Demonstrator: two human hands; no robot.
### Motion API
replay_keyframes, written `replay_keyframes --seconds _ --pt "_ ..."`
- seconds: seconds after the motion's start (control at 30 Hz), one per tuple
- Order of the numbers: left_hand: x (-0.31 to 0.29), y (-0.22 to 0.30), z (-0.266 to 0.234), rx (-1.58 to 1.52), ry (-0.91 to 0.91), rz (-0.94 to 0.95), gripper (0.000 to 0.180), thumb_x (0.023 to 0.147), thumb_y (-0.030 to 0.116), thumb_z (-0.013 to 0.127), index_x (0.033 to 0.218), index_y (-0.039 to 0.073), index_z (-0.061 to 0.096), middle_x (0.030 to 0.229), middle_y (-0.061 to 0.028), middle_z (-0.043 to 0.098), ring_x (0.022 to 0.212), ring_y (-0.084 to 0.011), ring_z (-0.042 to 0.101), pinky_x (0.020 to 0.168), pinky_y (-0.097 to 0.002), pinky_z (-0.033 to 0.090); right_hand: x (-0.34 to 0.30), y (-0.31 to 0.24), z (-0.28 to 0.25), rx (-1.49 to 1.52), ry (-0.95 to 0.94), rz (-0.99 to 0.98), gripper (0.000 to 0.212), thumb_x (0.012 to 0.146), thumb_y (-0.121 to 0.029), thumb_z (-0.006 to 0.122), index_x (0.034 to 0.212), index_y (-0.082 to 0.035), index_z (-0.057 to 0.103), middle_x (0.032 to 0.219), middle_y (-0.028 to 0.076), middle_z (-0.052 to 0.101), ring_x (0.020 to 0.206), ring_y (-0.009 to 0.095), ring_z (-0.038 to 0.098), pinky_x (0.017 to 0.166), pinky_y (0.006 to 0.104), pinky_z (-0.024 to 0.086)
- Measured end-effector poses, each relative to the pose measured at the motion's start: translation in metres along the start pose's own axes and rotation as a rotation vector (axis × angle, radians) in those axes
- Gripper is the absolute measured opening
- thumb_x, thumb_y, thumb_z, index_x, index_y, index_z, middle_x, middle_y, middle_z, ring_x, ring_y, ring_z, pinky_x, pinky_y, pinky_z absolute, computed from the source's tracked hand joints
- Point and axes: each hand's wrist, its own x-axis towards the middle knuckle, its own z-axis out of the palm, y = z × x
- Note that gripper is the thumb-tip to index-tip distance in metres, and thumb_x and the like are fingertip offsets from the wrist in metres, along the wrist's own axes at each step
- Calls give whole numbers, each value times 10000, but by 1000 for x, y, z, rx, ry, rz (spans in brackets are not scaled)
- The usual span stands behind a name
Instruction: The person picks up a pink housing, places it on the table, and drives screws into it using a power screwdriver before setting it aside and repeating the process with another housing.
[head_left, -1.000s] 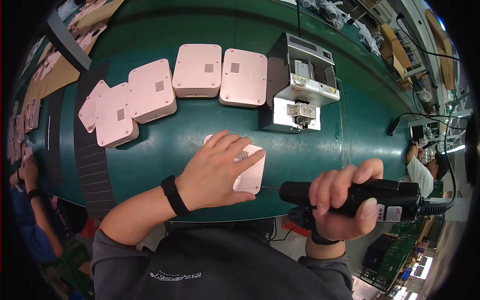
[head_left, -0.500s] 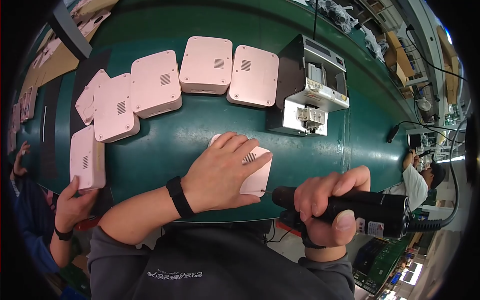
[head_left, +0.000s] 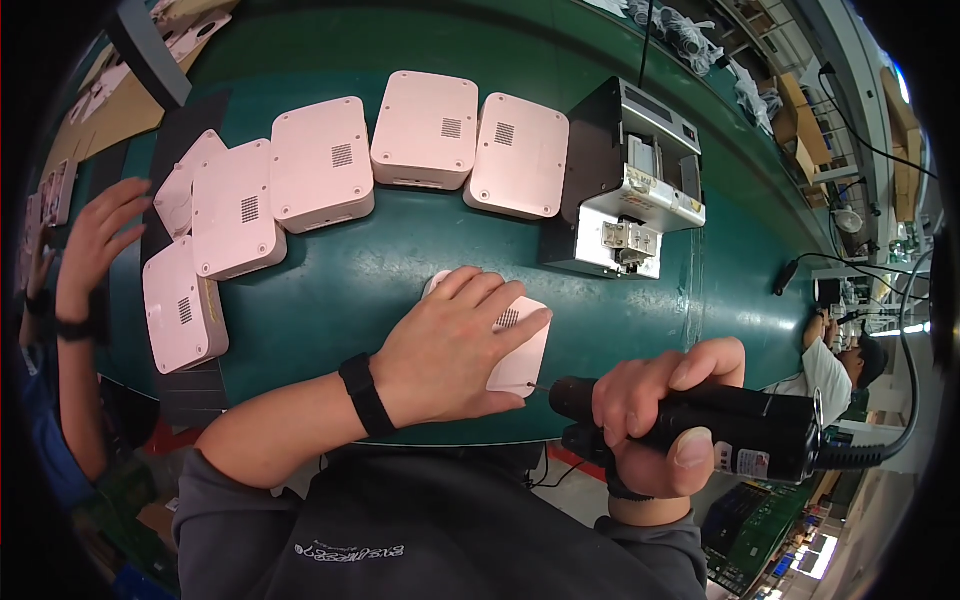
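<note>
My left hand (head_left: 440,345) grips a pale plastic box (head_left: 518,360) on the green workbench, fingers over its far side and thumb along the near edge. Much of the box is hidden under the palm; part of a slotted vent and a corner screw hole show. In my right hand (head_left: 655,400) is a black corded electric screwdriver (head_left: 765,425), held sideways with the fingers wrapped round its body. Its thin bit points left and meets the screw hole at the box's near right corner. Whether a screw is in that hole cannot be made out.
Several similar pale boxes (head_left: 425,125) stand in an arc from far centre to left. A black and silver screw feeder (head_left: 625,185) is at the far right of them. At the left edge a co-worker's hand (head_left: 100,235) reaches over the bench. Another person (head_left: 835,365) sits far right.
The co-worker's hand has let go of the leftmost box and moved away, and that box now sits turned. My hands, box and screwdriver keep nearly the same pose; the view has shifted slightly.
</note>
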Motion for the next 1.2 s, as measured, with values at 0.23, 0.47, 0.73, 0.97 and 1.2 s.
replay_keyframes --seconds 0.23,0.47,0.73,0.97,1.2 --pt "-2 0 -1 3 -1 9 793 707 474 812 1353 97 548 1273 -138 524 1229 -312 471 1096 -450 338 -3 3 0 2 -21 -28 509 837 -424 732 1035 -93 400 653 28 512 470 150 495 500 316 447" --pt "-5 9 -19 116 -90 17 902 673 415 858 1429 97 481 1350 -154 505 1284 -330 465 1131 -463 318 17 -38 -51 338 80 -331 378 961 -411 573 1094 -81 445 703 21 515 492 112 463 509 288 410" --pt "-8 3 -79 -606 -183 -225 961 678 307 891 1476 61 414 1387 -164 539 1239 -315 555 1084 -407 410 -16 -4 -102 176 425 -324 232 994 -280 535 1104 -87 473 721 18 494 534 121 450 550 286 411" --pt "18 -30 -109 -1140 -110 -349 722 874 403 737 1450 72 456 1367 -159 568 1202 -295 596 1039 -431 463 -29 40 -121 75 526 -293 181 967 -160 556 1091 -80 451 710 36 489 533 133 471 549 302 438" --pt "145 -153 -130 -1763 585 -556 561 1043 512 401 1362 67 522 1353 -95 594 1216 -300 594 1036 -490 475 -37 47 -121 116 535 -317 261 923 -159 602 1090 -78 417 699 47 492 516 141 475 522 301 446"
